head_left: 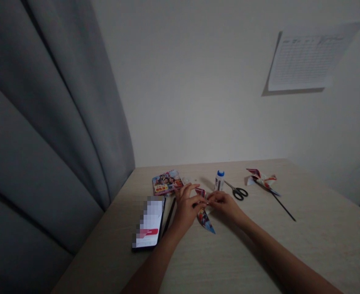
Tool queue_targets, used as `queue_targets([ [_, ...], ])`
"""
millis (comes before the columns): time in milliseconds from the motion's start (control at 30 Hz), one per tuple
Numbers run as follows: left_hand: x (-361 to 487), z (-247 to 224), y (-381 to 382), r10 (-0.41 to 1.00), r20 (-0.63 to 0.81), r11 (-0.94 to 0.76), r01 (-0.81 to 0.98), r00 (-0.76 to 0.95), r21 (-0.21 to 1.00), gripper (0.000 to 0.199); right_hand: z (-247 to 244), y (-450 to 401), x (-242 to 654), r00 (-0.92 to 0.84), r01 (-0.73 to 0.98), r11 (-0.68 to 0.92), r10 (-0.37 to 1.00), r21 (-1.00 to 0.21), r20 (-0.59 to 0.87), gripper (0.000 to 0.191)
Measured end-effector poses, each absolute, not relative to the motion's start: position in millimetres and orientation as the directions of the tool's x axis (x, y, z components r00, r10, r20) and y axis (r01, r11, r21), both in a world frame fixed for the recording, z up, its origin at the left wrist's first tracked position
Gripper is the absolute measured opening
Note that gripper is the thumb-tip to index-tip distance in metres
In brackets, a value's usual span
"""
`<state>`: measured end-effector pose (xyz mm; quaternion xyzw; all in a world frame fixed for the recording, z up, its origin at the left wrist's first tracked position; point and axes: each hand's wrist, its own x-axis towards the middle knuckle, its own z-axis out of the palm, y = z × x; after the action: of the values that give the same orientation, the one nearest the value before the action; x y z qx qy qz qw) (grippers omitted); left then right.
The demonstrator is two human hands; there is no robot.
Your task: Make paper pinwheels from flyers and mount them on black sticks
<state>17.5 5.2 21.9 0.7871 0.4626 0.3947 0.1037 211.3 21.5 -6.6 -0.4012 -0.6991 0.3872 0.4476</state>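
Observation:
My left hand (pixel 186 208) and my right hand (pixel 224 204) meet over a folded piece of glossy printed paper (pixel 203 217), pinching it between their fingertips. One pointed end of the paper reaches down toward me, and another shows above the fingers. A thin black stick (pixel 169 215) lies just left of my left hand. Beyond my right hand stand a white glue bottle with a blue cap (pixel 219 181) and black-handled scissors (pixel 236 190). A paper pinwheel on a black stick (pixel 261 179) lies further right.
A light wood-grain table (pixel 229 261) has a curtain (pixel 51 122) along its left side and a wall behind it. A phone (pixel 149 222) with a pixelated screen and a colourful printed flyer (pixel 167 182) lie at the left. A printed sheet (pixel 308 57) hangs on the wall.

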Motion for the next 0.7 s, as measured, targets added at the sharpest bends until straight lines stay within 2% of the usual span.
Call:
queue_targets([
  [233, 18, 24, 4, 0.821, 0.516, -0.527, 0.670, 0.243, 0.523, 0.011, -4, 21, 210, -0.307, 0.245, 0.389, 0.900, -0.888, 0.310, 0.031],
  [500, 20, 26, 3, 0.844, 0.499, -0.504, 0.613, 0.198, 0.609, 0.009, -6, 12, 213, -0.162, 0.355, 0.461, 0.887, -0.813, 0.433, 0.029],
  [700, 21, 21, 5, 0.866, 0.473, -0.476, 0.560, 0.164, 0.678, 0.010, -9, 10, 213, -0.135, 0.393, 0.525, 0.845, -0.755, 0.517, 0.026],
])
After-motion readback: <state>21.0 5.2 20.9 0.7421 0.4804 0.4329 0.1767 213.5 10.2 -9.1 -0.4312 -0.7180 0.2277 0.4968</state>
